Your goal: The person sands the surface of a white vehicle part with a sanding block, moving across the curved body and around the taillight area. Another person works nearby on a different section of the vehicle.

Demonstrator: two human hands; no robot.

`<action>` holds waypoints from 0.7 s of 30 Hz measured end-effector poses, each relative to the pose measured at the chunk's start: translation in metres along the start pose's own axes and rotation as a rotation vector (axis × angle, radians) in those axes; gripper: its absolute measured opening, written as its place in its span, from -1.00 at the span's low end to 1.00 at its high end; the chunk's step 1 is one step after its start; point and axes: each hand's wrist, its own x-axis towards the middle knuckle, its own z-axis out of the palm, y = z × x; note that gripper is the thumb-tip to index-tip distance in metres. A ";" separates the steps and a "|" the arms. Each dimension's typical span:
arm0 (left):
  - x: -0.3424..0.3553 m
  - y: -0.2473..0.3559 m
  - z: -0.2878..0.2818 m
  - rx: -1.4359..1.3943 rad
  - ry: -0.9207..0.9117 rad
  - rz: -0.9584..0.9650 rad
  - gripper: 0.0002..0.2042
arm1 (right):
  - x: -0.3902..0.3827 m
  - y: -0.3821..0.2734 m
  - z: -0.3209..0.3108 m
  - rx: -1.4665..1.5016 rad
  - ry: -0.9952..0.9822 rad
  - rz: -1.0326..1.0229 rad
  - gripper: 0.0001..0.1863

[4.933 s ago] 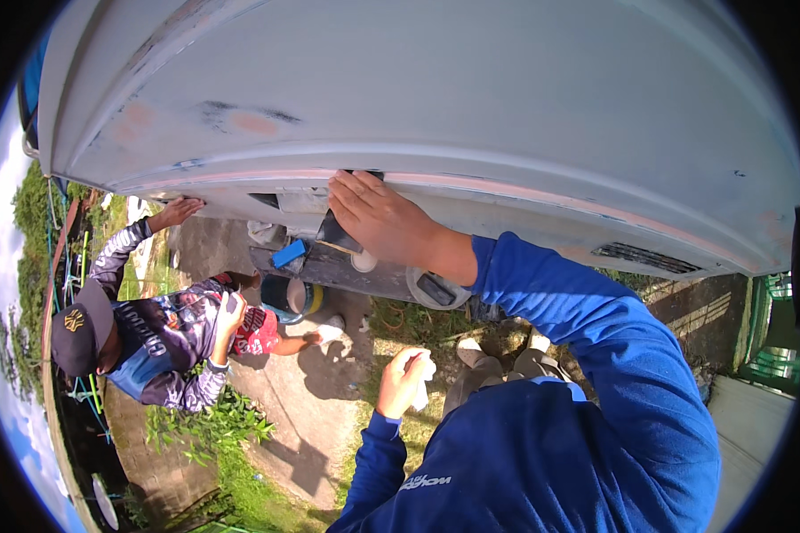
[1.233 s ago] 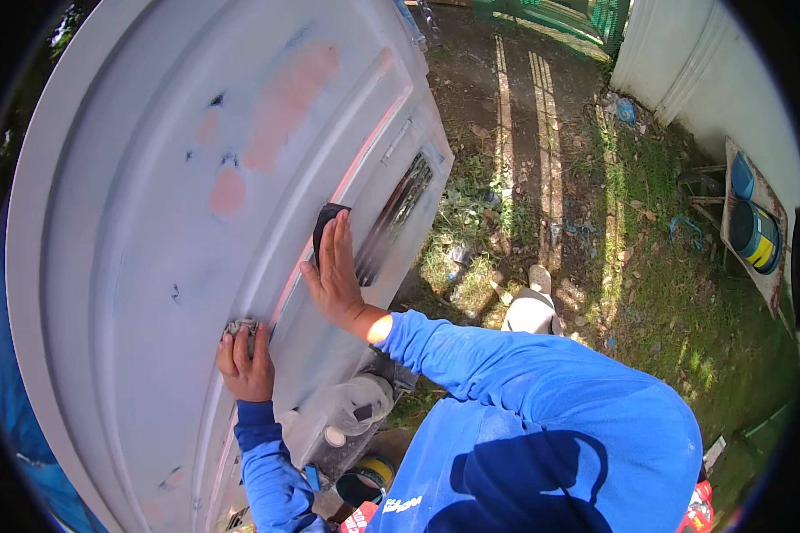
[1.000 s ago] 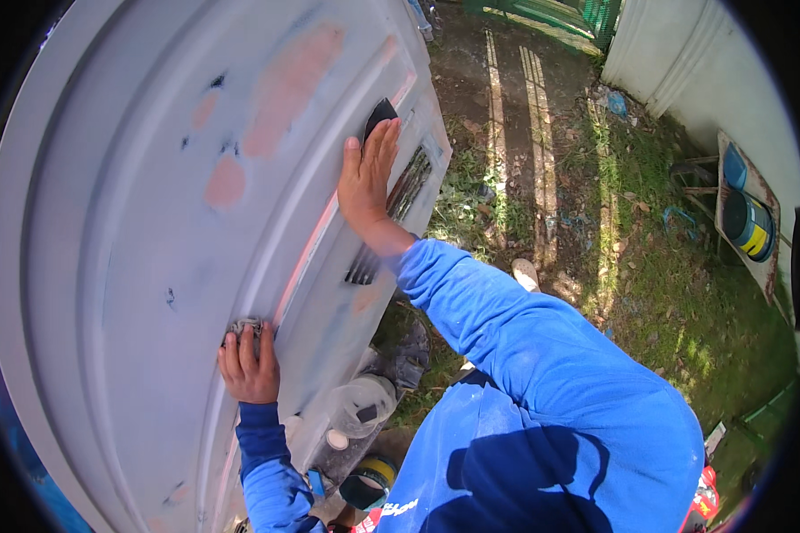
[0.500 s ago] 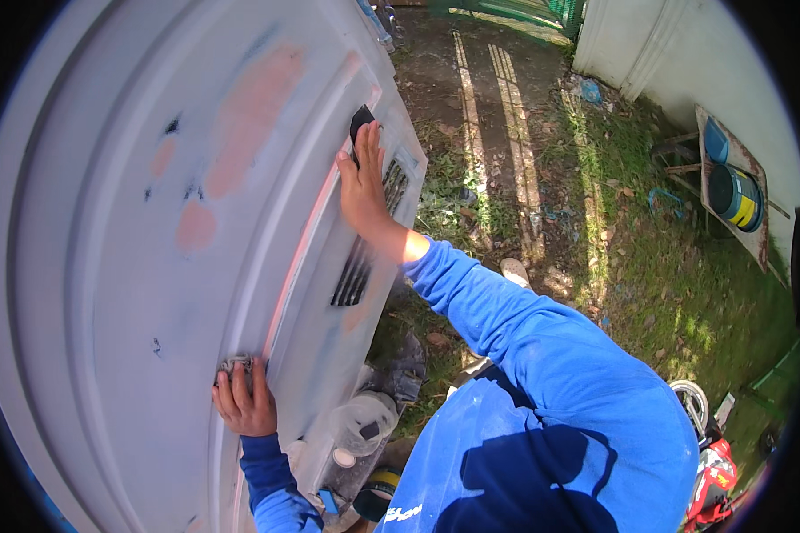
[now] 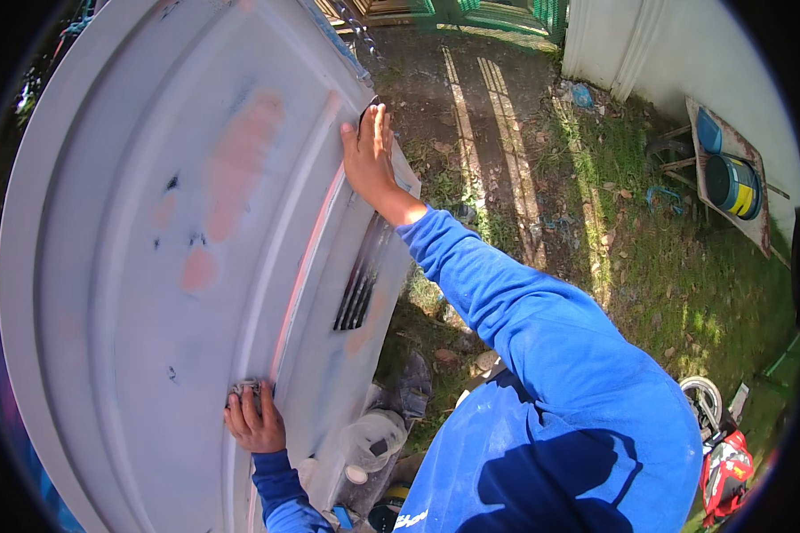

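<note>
A pale grey panel (image 5: 124, 284) with pink patches, dark marks and a long ridge fills the left of the view. My right hand (image 5: 371, 155) lies near its upper right edge, pressed on a black pad (image 5: 368, 108) that mostly hides under the fingers. Lower on the ridge, beside the pink stripe, my left hand (image 5: 254, 423) grips a crumpled grey cloth (image 5: 243, 387) against the surface. A slatted vent (image 5: 354, 300) sits in the panel between the hands, to the right of the stripe.
Below the panel stand a clear plastic tub (image 5: 373, 435) and a small white lid (image 5: 356, 474). Ground (image 5: 533, 178) with grass runs toward a green gate (image 5: 498, 18). At right, a white wall (image 5: 658, 44), a wheelbarrow (image 5: 748, 233) holding a bucket (image 5: 729, 185), and red-and-white items (image 5: 724, 471).
Since about a second ago my right hand has slid up the panel with the pad. My left hand sits slightly lower in view. A co-worker seen earlier is out of sight.
</note>
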 end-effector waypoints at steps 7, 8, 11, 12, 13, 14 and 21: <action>0.013 0.009 -0.011 -0.245 -0.056 -0.109 -0.87 | 0.002 -0.039 -0.001 0.078 -0.048 -0.201 -0.19; 0.028 0.018 -0.013 -0.330 -0.062 -0.148 -0.87 | -0.001 -0.028 -0.010 0.085 -0.063 -0.171 -0.20; 0.093 0.057 -0.025 -0.602 -0.059 -0.356 -0.89 | 0.006 -0.010 -0.018 0.075 -0.067 -0.102 -0.22; 0.117 0.074 -0.028 -0.698 -0.061 -0.439 -0.89 | 0.010 -0.025 -0.015 0.094 -0.070 -0.072 -0.22; 0.140 0.090 -0.029 -0.825 -0.024 -0.550 -0.88 | 0.009 -0.050 -0.013 0.114 -0.086 -0.044 -0.22; 0.167 0.106 -0.029 -0.958 0.023 -0.654 -0.84 | 0.009 -0.064 -0.016 0.131 -0.092 -0.016 -0.22; 0.379 0.171 -0.025 -1.390 0.160 -0.890 -0.61 | -0.010 0.024 -0.124 0.021 -0.606 -0.334 -0.24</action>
